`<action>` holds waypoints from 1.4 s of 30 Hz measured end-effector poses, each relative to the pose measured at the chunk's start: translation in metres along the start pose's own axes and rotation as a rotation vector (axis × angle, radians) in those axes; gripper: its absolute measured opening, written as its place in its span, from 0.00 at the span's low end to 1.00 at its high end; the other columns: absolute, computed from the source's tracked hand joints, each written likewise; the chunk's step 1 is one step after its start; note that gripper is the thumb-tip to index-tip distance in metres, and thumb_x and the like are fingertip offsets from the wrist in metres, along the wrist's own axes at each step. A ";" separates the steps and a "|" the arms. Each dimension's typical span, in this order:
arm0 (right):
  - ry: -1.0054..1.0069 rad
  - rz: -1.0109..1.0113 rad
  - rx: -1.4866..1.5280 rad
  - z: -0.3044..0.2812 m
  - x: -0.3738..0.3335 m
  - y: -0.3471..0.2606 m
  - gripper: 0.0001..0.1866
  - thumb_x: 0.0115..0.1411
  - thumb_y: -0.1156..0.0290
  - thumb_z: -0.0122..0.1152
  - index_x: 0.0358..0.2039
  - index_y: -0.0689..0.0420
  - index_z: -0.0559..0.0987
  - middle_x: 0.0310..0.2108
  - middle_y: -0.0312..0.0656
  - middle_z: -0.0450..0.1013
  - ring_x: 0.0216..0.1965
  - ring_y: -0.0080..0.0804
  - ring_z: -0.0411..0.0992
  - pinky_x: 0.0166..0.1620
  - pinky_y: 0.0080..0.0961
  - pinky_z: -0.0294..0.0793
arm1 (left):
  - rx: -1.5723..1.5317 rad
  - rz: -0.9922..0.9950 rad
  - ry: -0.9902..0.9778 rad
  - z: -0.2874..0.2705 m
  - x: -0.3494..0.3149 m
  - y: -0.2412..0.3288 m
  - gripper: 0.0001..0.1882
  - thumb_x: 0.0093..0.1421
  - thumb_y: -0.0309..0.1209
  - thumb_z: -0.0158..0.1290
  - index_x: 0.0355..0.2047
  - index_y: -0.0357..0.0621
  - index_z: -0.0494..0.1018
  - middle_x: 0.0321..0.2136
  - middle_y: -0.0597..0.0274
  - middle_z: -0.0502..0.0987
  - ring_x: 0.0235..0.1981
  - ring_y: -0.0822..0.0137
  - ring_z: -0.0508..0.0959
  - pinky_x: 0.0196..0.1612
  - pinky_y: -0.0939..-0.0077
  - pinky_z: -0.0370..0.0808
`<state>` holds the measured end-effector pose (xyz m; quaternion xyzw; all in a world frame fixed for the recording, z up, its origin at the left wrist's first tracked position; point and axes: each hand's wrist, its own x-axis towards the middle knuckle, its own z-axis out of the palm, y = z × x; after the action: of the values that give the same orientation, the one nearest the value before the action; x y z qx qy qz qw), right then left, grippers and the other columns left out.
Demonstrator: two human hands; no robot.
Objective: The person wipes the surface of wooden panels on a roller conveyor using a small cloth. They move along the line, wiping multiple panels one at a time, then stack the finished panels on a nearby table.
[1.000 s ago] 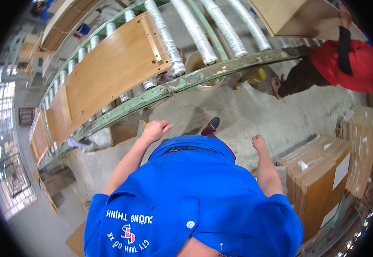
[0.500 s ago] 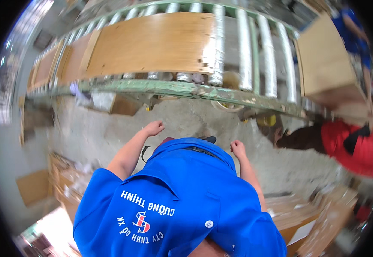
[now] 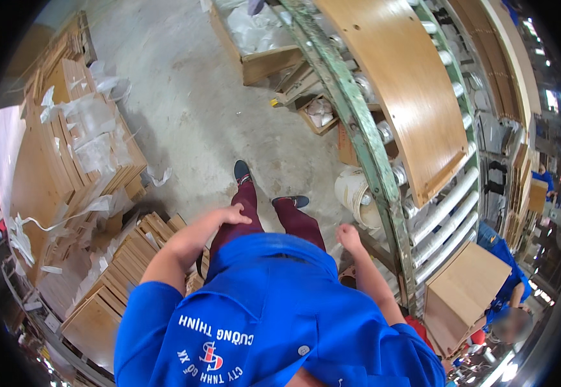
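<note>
My left hand (image 3: 234,215) hangs empty in front of my left thigh, its fingers loosely apart. Held low by my right side, my right hand (image 3: 349,237) is curled into a loose fist with nothing showing in it. It is nearest to a dirty white bucket (image 3: 355,193) beside the conveyor. Along my right runs a roller conveyor with a worn green frame (image 3: 364,138). A flat brown wooden panel (image 3: 409,84) lies on its rollers, out of reach of both hands.
Stacked wooden boards with white foam sheets (image 3: 93,135) stand at left, more stacked boards (image 3: 119,284) nearer. An open carton of plastic wrap (image 3: 270,64) sits on the concrete floor (image 3: 183,97) ahead. At right, a person in blue (image 3: 515,284) is by a large cardboard box (image 3: 464,290).
My body has turned left, so the conveyor has swung from in front of me to my right. The board stacks now show at left. My left hand's fingers have loosened; both hands stay low.
</note>
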<state>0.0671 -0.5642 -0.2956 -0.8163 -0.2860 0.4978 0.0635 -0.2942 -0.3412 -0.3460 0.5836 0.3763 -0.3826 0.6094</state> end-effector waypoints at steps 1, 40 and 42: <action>-0.019 -0.067 -0.056 -0.008 0.019 -0.026 0.12 0.54 0.66 0.50 0.20 0.61 0.73 0.16 0.40 0.71 0.18 0.29 0.69 0.25 0.25 0.67 | -0.011 -0.039 0.000 0.009 0.009 -0.010 0.48 0.46 0.59 0.52 0.58 0.38 0.52 0.55 0.38 0.57 0.57 0.47 0.58 0.57 0.63 0.59; 0.139 0.404 0.553 0.084 0.665 -0.103 0.10 0.55 0.66 0.51 0.36 0.55 0.66 0.26 0.43 0.68 0.23 0.31 0.70 0.21 0.22 0.67 | -0.649 -0.263 0.700 0.047 0.133 0.011 0.21 0.47 0.29 0.54 0.45 0.46 0.67 0.53 0.43 0.57 0.55 0.47 0.57 0.57 0.60 0.55; 0.114 0.423 0.724 0.069 0.654 -0.099 0.10 0.56 0.65 0.51 0.36 0.55 0.66 0.25 0.43 0.69 0.23 0.30 0.70 0.21 0.21 0.66 | -0.646 -0.240 0.723 0.046 0.135 0.008 0.21 0.48 0.30 0.54 0.45 0.47 0.68 0.52 0.43 0.58 0.55 0.46 0.58 0.56 0.59 0.56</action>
<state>0.1912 -0.1477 -0.7994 -0.8081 0.0851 0.5224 0.2585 -0.2288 -0.3909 -0.4630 0.4130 0.7272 -0.0870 0.5414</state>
